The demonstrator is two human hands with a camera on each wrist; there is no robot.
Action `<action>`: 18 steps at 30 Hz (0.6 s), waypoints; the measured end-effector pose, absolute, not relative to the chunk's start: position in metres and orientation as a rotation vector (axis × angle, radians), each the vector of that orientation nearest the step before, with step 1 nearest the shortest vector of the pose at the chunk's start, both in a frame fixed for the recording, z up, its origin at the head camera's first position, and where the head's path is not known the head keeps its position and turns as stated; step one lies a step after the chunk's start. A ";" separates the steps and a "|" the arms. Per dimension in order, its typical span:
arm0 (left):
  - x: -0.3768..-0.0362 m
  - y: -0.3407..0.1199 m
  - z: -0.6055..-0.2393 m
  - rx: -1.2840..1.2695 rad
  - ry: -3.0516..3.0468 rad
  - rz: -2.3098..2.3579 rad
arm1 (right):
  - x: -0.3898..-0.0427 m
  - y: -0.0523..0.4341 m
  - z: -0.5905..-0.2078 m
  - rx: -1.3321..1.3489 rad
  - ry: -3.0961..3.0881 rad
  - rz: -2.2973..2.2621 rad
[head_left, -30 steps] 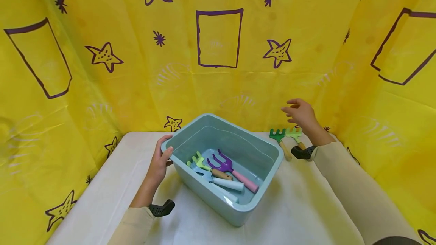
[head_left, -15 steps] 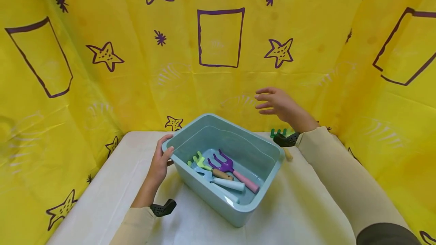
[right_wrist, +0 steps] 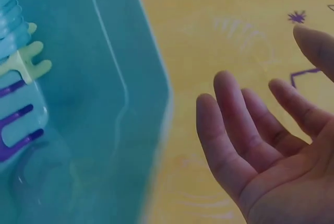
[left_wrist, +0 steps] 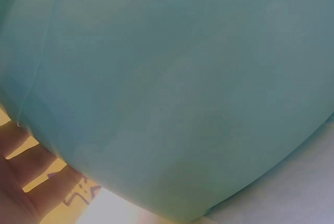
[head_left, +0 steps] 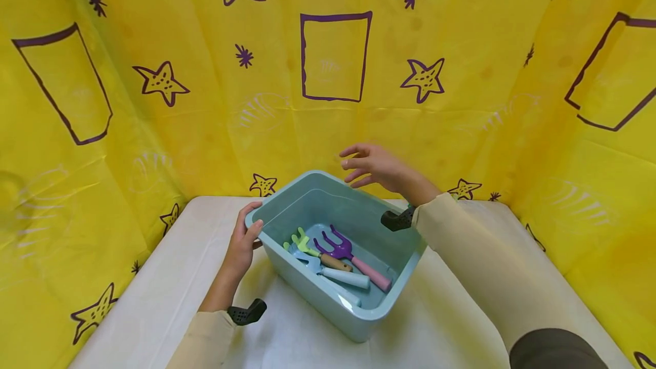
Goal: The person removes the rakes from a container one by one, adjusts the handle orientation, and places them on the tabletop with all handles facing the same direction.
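Observation:
A blue-green plastic bin (head_left: pixel 328 295) stands at an angle on the white table. My left hand (head_left: pixel 241 246) grips its left corner rim, thumb over the edge and fingers along the outside; the bin's wall fills most of the left wrist view. My right hand (head_left: pixel 376 167) hovers above the bin's far rim with fingers spread and holds nothing, as the right wrist view also shows. Inside the bin lie a purple hand fork (head_left: pixel 337 246) with a pink handle, a light green hand rake (head_left: pixel 302 241) with a wooden handle, and light blue tools (head_left: pixel 343 278), partly overlapping.
Yellow sheeting (head_left: pixel 328 130) with purple star drawings closes in the back and both sides. The white tabletop (head_left: pixel 205 221) ends at this sheeting. My right forearm (head_left: pixel 476 249) covers the area right of the bin.
My right hand has moved left, from above the two green rakes at the back right to over the bin's far rim. The right arm now hides those rakes. The left hand keeps its hold.

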State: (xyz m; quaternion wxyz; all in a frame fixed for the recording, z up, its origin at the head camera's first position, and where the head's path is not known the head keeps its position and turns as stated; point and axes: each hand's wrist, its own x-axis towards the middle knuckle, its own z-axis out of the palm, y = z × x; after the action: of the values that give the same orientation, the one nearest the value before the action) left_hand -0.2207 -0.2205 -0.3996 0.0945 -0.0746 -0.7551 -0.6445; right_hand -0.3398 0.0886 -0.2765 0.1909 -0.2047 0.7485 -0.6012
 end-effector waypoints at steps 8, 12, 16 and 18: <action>-0.221 -0.222 -0.400 -0.230 -2.223 -1.911 | -0.337 0.059 -0.297 -0.650 2.040 -1.519; -0.220 -0.221 -0.399 -0.232 -2.222 -1.911 | -0.336 0.051 -0.309 -0.658 2.008 -1.412; -0.222 -0.222 -0.402 -0.220 -2.229 -1.921 | -0.335 0.046 -0.325 -0.639 1.950 -1.340; -0.228 -0.225 -0.410 -0.215 -2.234 -1.923 | -0.335 0.045 -0.332 -0.615 1.933 -1.308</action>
State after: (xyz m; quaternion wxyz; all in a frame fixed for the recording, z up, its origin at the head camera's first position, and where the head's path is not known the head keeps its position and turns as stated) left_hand -0.2280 -0.2249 -0.4096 0.0930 -0.0723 -0.7527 -0.6477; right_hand -0.3349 0.0452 -0.3319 0.3559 -0.2382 0.7485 -0.5063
